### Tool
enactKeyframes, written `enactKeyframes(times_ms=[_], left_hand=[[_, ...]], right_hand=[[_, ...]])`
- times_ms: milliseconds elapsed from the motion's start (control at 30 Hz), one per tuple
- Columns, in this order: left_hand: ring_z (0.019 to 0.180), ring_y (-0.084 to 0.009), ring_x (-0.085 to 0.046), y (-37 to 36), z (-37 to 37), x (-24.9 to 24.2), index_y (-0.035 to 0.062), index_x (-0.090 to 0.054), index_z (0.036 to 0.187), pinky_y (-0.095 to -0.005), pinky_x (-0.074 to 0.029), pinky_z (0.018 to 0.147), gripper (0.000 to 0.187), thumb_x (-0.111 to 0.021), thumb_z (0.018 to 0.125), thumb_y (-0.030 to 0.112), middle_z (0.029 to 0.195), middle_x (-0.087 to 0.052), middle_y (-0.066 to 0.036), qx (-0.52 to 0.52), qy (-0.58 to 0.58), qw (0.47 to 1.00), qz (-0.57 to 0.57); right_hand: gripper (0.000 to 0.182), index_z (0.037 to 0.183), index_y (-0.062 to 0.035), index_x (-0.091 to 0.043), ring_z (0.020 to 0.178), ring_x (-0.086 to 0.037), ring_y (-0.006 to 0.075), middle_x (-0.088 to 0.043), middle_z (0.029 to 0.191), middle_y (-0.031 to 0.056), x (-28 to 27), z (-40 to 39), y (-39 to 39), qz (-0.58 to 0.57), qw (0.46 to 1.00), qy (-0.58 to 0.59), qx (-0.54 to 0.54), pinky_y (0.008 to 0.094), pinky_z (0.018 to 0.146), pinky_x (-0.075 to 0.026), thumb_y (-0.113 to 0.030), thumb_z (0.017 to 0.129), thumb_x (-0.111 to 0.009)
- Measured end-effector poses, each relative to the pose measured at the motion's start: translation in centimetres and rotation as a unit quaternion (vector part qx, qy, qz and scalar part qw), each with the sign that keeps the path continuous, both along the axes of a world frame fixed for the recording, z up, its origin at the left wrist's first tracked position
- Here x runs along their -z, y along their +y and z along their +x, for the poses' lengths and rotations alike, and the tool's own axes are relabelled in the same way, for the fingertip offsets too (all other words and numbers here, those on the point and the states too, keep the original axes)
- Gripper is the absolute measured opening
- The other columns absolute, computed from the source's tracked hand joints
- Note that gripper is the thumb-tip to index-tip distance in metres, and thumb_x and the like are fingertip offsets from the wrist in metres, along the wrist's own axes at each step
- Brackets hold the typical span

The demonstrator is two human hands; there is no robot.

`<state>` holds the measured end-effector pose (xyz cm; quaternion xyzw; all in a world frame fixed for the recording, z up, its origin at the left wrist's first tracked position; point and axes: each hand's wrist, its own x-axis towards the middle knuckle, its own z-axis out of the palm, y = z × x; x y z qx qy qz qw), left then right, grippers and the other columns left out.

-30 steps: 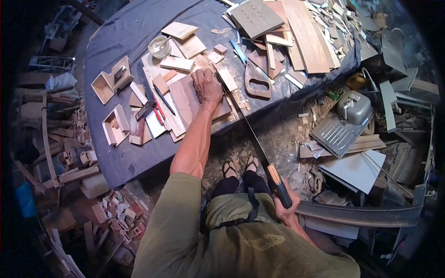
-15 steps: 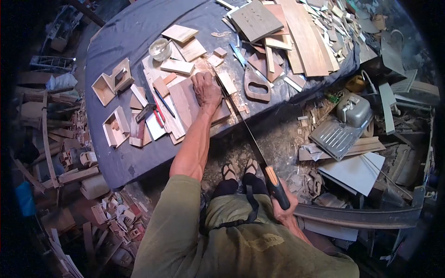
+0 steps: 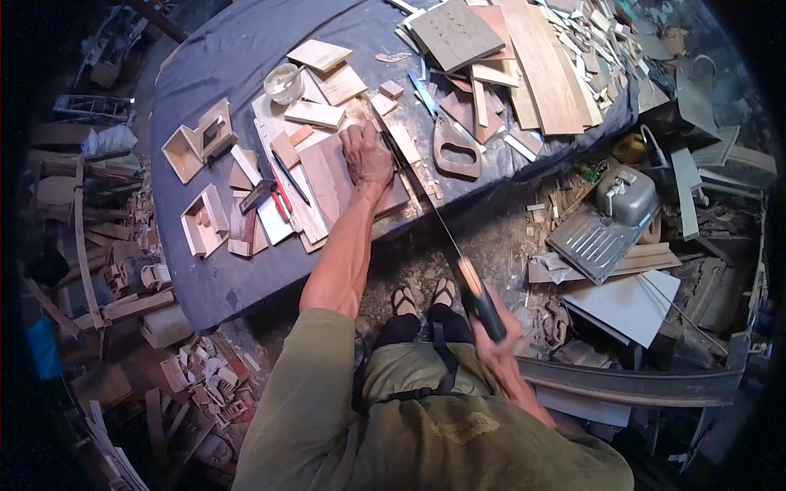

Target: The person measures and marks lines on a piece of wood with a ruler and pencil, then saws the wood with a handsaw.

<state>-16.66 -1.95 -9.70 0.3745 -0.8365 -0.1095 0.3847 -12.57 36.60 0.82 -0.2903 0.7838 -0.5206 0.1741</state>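
Note:
My left hand presses flat on a brown wooden board lying on the cloth-covered table. My right hand grips the black and wood handle of a long thin saw. The saw's blade runs up along the right edge of the board, just beside my left hand's fingers. The handle is blurred with motion.
Small open wooden boxes, a pen, a glass bowl and a second saw handle lie on the table. Planks and offcuts pile up at the far right. Scrap wood and a metal sink litter the floor.
The saw has slid forward along the board edge, and my right hand with its handle has moved up and toward the table. My left hand stays pressed on the board.

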Motion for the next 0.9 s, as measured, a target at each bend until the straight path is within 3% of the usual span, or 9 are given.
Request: enactKeyframes(times_ms=[100,233,333,433,467,533,667,767,900], left_hand=[[0.097,-0.0374,-0.051,0.1,0.1,-0.1,0.0001,-0.062,0.087,-0.0465,-0.044,0.086,0.012,-0.055,0.077,-0.001,0.093,-0.054,-0.019,-0.003,0.000,1.000,0.004],[0.097,-0.0373,-0.051,0.2,0.0,-0.3,0.0001,-0.062,0.088,-0.0460,-0.044,0.086,0.014,-0.055,0.076,-0.002,0.093,-0.054,-0.019,-0.009,0.002,1.000,0.004],[0.096,-0.0369,-0.051,0.1,0.2,-0.3,0.0002,-0.062,0.087,-0.0458,-0.044,0.086,0.013,-0.055,0.076,-0.002,0.093,-0.054,-0.018,-0.001,0.003,1.000,-0.003],[0.096,-0.0369,-0.051,0.3,0.0,-0.3,0.0002,-0.062,0.086,-0.0457,-0.044,0.086,0.012,-0.055,0.076,-0.002,0.092,-0.054,-0.018,0.001,0.000,1.000,-0.003],[0.096,-0.0370,-0.051,0.1,-0.1,-0.2,0.0001,-0.062,0.086,-0.0457,-0.044,0.086,0.012,-0.055,0.076,-0.003,0.092,-0.054,-0.018,0.000,0.002,1.000,-0.005],[0.096,-0.0372,-0.051,0.1,0.3,-0.3,0.0000,-0.061,0.085,-0.0457,-0.044,0.086,0.012,-0.055,0.076,-0.004,0.092,-0.054,-0.018,-0.002,-0.002,1.000,-0.007],[0.095,-0.0375,-0.050,0.2,-0.1,-0.6,-0.0002,-0.061,0.085,-0.0457,-0.043,0.086,0.012,-0.054,0.076,-0.005,0.091,-0.053,-0.019,-0.009,0.004,1.000,-0.007],[0.095,-0.0377,-0.050,0.3,0.1,-0.4,-0.0005,-0.061,0.085,-0.0457,-0.043,0.086,0.011,-0.054,0.076,-0.004,0.091,-0.054,-0.019,-0.001,0.004,1.000,0.002],[0.094,-0.0385,-0.051,-0.2,0.1,0.3,0.0025,-0.065,0.095,-0.0487,-0.043,0.083,0.014,-0.058,0.082,0.001,0.091,-0.054,-0.019,0.007,-0.003,1.000,0.005]], right_hand=[[0.064,0.139,-0.0054,-0.058,0.078,-0.065,0.0137,-0.068,0.088,0.0153,0.5,-1.3,-3.3,0.005,0.998,-0.055,-0.010,0.0271,0.071,-0.051,0.003,0.076,-0.064],[0.061,0.136,-0.0034,-0.059,0.086,-0.068,0.0157,-0.071,0.097,0.0162,2.3,0.8,2.9,0.004,1.000,-0.009,-0.011,0.0292,0.077,-0.052,0.003,0.076,-0.063],[0.058,0.134,-0.0027,-0.060,0.088,-0.069,0.0155,-0.072,0.100,0.0163,-0.3,1.9,4.7,0.005,1.000,-0.013,-0.007,0.0289,0.078,-0.052,0.002,0.077,-0.063],[0.053,0.134,0.0014,-0.059,0.095,-0.062,0.0118,-0.071,0.103,0.0131,-1.1,0.5,-0.1,0.001,0.999,-0.042,0.000,0.0278,0.085,-0.050,0.006,0.081,-0.061],[0.052,0.133,0.0017,-0.060,0.093,-0.062,0.0119,-0.070,0.100,0.0121,-0.7,-0.2,-2.4,0.001,0.998,-0.060,0.007,0.0274,0.084,-0.050,0.005,0.082,-0.064],[0.060,0.138,-0.0072,-0.058,0.070,-0.056,0.0111,-0.064,0.083,0.0087,0.7,-0.8,-3.7,-0.030,0.998,-0.055,0.007,0.0257,0.068,-0.049,0.003,0.079,-0.061],[0.060,0.137,-0.0051,-0.059,0.079,-0.062,0.0112,-0.069,0.091,0.0129,0.8,0.8,2.0,0.005,1.000,0.009,0.004,0.0263,0.074,-0.050,0.001,0.077,-0.061],[0.057,0.134,-0.0027,-0.060,0.087,-0.065,0.0108,-0.072,0.099,0.0144,-0.5,1.9,5.3,0.009,1.000,-0.015,-0.009,0.0252,0.079,-0.050,0.003,0.077,-0.062],[0.057,0.136,-0.0042,-0.059,0.075,-0.057,0.0103,-0.065,0.089,0.0084,-0.5,-0.6,-2.0,-0.016,1.000,-0.020,-0.014,0.0257,0.071,-0.050,0.003,0.079,-0.062]])
